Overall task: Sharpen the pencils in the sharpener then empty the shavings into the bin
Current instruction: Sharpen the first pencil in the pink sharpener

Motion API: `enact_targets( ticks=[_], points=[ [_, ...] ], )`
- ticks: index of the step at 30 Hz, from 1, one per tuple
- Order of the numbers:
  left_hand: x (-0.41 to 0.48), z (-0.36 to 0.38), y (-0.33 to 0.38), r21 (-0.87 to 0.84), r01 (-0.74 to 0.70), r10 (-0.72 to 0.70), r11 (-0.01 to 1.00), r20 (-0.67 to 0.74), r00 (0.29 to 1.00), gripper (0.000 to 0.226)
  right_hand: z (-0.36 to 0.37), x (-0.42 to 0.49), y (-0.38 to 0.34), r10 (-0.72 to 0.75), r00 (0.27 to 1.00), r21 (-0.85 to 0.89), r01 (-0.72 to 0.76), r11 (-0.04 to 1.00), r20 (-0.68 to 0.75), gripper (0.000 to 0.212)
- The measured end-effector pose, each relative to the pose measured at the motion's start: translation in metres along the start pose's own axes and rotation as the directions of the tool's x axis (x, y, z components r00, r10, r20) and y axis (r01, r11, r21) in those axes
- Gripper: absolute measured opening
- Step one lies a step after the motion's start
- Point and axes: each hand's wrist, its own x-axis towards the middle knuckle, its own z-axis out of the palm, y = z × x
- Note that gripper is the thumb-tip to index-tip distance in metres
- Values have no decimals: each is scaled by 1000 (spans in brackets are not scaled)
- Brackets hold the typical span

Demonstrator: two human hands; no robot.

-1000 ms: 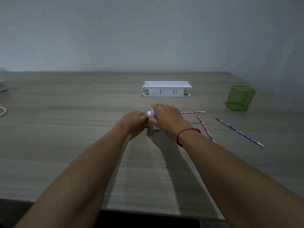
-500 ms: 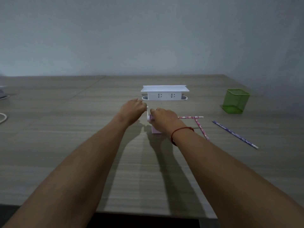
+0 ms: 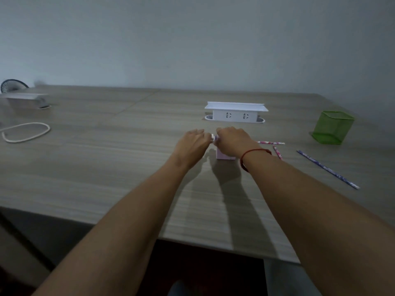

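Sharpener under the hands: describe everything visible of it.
The sharpener is a small pale pink box, plastic by its look, upright on the wooden table. Only its lower body shows; the right hand grips over its top. A white knob juts from its upper left, where the left hand reaches it; whether those fingers pinch it is unclear.
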Motion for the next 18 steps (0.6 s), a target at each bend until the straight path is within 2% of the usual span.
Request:
enact_targets(
  ticks=[5,8,11,14,18],
  points=[
    [-11,22,2,-131,30,-26,991,30,999,17,0,1,3,7,1000,36,-8,999,16,30],
    [-15,33,12,-185,105,-81,977,133,988,7,4,0,4,11,1000,25,-11,1000,-5,31],
    [-17,47,14,-169,162,-125,972,212,969,21,9,-4,3,9,999,26,-8,1000,-45,33],
    [-10,56,7,-174,109,-75,979,191,979,29,12,-5,3,8,996,41,-4,999,-92,33],
    [2,62,-1,-132,57,-23,990,248,968,34,12,-4,3,1,994,37,3,999,-111,33]
  ],
)
